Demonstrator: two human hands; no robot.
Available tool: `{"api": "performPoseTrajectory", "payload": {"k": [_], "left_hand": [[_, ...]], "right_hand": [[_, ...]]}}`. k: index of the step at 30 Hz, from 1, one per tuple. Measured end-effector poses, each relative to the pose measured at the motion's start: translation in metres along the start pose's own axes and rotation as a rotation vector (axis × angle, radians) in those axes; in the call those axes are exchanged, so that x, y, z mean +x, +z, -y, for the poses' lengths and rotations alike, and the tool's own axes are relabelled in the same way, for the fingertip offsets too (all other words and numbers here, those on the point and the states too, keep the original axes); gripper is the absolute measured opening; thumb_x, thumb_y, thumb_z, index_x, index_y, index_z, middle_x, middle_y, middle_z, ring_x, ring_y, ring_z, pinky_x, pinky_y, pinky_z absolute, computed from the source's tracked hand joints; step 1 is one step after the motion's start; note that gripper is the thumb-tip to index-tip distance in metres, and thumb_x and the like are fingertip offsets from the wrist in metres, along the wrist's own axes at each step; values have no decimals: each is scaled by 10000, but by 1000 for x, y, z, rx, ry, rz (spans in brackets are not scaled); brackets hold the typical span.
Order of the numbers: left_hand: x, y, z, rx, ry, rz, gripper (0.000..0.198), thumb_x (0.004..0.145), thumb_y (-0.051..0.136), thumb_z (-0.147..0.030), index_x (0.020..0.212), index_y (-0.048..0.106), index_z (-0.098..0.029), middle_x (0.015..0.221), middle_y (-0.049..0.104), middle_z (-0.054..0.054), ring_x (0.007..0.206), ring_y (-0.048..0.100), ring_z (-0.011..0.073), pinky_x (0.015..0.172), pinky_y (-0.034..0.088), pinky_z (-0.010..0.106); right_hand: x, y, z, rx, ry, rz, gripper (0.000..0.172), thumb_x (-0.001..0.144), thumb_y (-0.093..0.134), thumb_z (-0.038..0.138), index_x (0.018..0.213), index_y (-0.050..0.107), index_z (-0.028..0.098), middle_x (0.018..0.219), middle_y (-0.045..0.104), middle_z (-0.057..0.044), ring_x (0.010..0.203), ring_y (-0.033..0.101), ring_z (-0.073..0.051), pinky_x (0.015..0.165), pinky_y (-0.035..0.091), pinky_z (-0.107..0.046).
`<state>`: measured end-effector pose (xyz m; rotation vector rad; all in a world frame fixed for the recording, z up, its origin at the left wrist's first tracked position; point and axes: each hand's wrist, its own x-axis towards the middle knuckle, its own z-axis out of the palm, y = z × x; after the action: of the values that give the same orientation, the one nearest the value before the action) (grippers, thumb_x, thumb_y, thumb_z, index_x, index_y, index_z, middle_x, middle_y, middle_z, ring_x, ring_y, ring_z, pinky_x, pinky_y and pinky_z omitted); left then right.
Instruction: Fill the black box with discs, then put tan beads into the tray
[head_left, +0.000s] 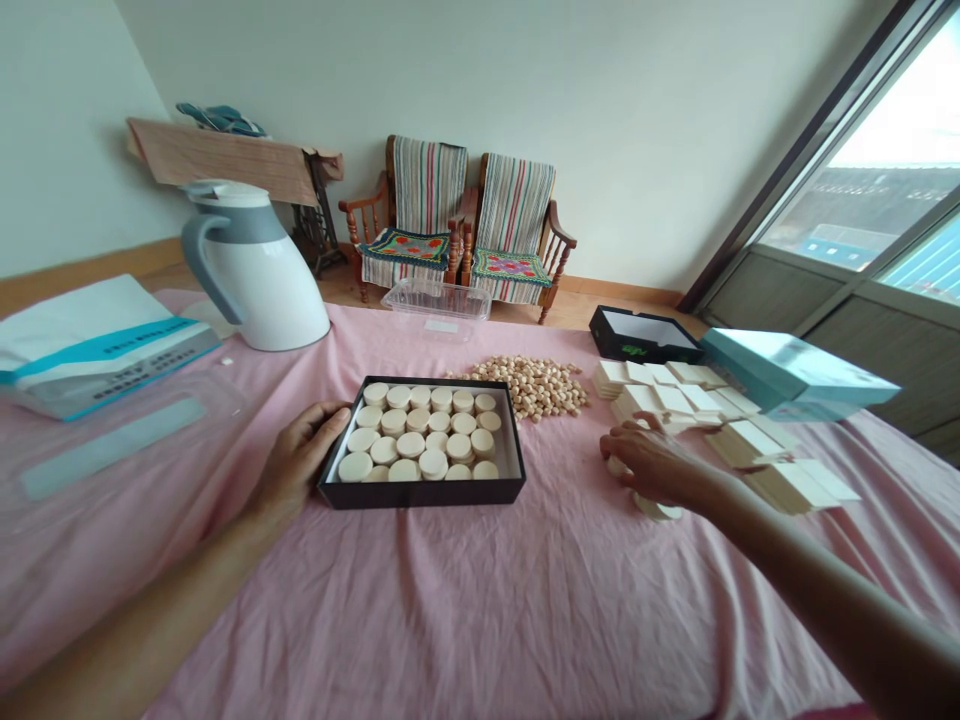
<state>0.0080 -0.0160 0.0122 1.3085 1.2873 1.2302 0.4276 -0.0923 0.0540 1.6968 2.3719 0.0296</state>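
Left hand (300,450) steadying black box (420,490), right hand's (656,462) grip seemingly hidden

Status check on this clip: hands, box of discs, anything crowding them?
Left hand steadies black box full of pale discs. Right hand on loose discs by white blocks. Bead pile behind box.

Bright, even daylight from the window (885,190) on the right; sky there is blown out white. Shadows on the pink tablecloth (480,600) soft and faint. Wide-angle bend at edges. Right hand (660,465) and teal box (795,375) motion-blurred; centre sharp.
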Motion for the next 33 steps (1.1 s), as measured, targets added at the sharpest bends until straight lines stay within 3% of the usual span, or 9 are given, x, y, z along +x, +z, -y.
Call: {"api": "performPoseTrajectory", "payload": {"k": [11,14,17,20,23,33], "left_hand": [[3,-4,5,-11,9,13,478,724,648,-541,1012,617,-161,859,678,42,721,610,177,593,469,231],[4,-4,7,7,25,8,478,709,652,-556,976,621,-161,877,682,46,746,619,188,604,475,234],[4,-4,8,2,33,16,463,711,646,-561,956,621,-169,886,686,44,763,623,198,609,480,241],[4,-4,9,-11,43,16,428,723,645,-541,946,623,-177,883,685,35,758,619,188,609,474,234],[4,-3,8,-11,48,8,412,730,648,-527,946,623,-177,871,683,29,744,612,179,600,465,229],[5,-5,10,-10,51,32,428,747,630,-535,966,616,-168,826,678,31,737,609,189,606,461,243]], "right_hand": [[15,-4,18,55,-47,-5,146,720,555,113,833,628,170,855,647,-82,854,592,-227,847,334,-369],[12,0,19,92,11,6,219,698,604,144,914,617,173,951,636,-99,872,593,-238,767,383,-335],[9,14,19,137,125,-76,238,774,572,240,1001,585,170,1014,616,-125,898,596,-242,743,412,-327],[9,32,19,171,163,-145,192,833,501,295,955,572,165,945,610,-121,859,594,-234,733,412,-325],[11,44,19,190,168,-124,133,844,443,254,828,550,175,824,582,-83,724,574,-192,658,384,-292],[12,49,14,291,196,-176,96,762,457,189,789,549,177,769,576,-51,691,560,-170,621,362,-262]]}}
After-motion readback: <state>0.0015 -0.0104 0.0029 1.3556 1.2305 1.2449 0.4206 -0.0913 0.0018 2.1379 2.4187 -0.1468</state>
